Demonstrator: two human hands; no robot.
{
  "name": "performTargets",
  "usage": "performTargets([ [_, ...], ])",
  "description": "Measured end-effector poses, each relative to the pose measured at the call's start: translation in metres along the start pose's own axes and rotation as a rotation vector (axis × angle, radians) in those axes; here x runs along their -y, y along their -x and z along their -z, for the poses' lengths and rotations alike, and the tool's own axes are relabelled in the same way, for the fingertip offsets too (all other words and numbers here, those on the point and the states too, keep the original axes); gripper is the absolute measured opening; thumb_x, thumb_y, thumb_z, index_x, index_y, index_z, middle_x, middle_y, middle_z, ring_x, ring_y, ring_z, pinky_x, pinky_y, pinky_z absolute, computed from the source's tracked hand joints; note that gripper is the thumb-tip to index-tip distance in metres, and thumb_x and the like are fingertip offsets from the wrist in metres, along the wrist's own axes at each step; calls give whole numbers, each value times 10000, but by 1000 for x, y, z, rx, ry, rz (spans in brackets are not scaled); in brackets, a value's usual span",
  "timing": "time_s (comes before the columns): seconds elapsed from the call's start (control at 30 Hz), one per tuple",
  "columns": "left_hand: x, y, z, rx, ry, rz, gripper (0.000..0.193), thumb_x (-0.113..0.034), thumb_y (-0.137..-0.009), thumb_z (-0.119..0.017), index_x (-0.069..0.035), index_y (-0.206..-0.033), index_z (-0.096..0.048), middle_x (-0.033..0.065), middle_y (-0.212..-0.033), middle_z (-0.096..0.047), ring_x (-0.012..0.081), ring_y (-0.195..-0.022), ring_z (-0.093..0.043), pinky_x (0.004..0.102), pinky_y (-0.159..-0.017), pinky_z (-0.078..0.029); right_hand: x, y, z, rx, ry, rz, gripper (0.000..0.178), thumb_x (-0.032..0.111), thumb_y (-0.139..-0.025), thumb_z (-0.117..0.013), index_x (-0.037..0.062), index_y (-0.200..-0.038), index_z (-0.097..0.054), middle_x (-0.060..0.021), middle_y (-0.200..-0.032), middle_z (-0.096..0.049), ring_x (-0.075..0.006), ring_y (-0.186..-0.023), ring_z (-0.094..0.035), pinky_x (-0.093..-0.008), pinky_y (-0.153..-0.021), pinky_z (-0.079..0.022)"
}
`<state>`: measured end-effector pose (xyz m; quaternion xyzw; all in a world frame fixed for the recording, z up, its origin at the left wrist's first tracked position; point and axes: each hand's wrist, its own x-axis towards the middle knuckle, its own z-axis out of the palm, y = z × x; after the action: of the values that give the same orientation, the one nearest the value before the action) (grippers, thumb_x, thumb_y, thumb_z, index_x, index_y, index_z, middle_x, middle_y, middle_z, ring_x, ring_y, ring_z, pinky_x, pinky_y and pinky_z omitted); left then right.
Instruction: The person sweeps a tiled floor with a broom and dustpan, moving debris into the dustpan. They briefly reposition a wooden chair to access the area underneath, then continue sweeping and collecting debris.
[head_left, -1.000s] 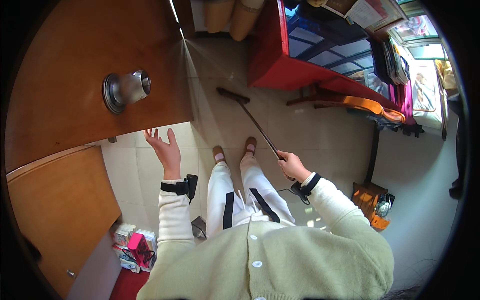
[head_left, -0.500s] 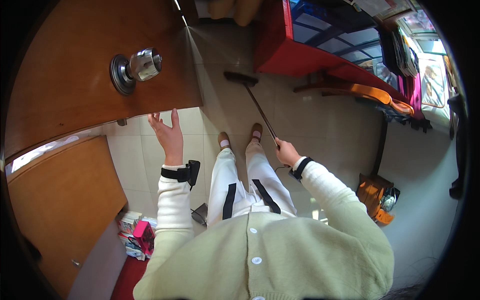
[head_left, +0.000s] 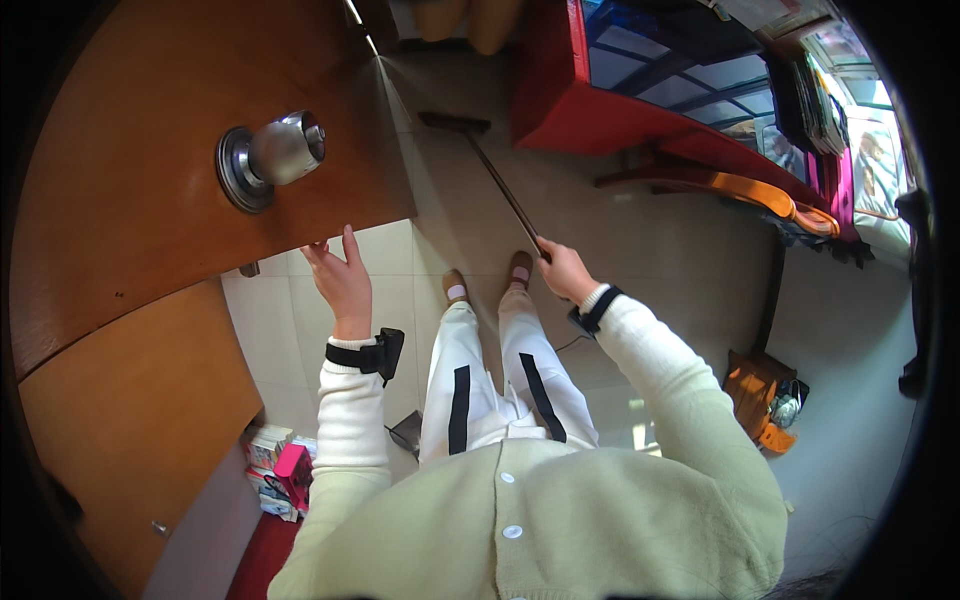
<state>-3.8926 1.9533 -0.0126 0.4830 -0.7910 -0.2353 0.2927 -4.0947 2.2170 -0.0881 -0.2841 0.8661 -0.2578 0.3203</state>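
Note:
My right hand (head_left: 567, 272) is closed round the upper end of the long thin handle of a broom (head_left: 503, 190). The broom's dark, narrow head (head_left: 455, 122) rests on the tiled floor ahead, beside the free edge of a brown wooden door (head_left: 130, 150). My left hand (head_left: 342, 285) is open at the door's near edge, thumb stretched up and fingertips against that edge, partly hidden by it. On the door face above that hand sits a round metal knob (head_left: 285, 150).
A red glass-topped desk (head_left: 560, 110) and a wooden chair (head_left: 740, 185) stand at the right. Brown wooden panelling (head_left: 140, 400), stacked books (head_left: 268, 445) and a pink box (head_left: 294, 473) are at the left. A grey object (head_left: 405, 432), perhaps a dustpan, lies beside my leg.
The broom head has slid forward and left toward the door's edge. My right hand has moved slightly up and left with the handle. My left hand stays at the door.

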Motion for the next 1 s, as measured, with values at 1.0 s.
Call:
performTargets([
  [1.0,-15,0,3,230,228,-79,446,-228,-895,-611,45,-1182,-405,199,-1112,-537,313,-977,-566,365,-864,-470,-75,240,16,258,109,-262,364,113,-848,-480,69,-1193,-587,-212,-1019,-634,-367,-937,-611,-401,-856,-474],
])
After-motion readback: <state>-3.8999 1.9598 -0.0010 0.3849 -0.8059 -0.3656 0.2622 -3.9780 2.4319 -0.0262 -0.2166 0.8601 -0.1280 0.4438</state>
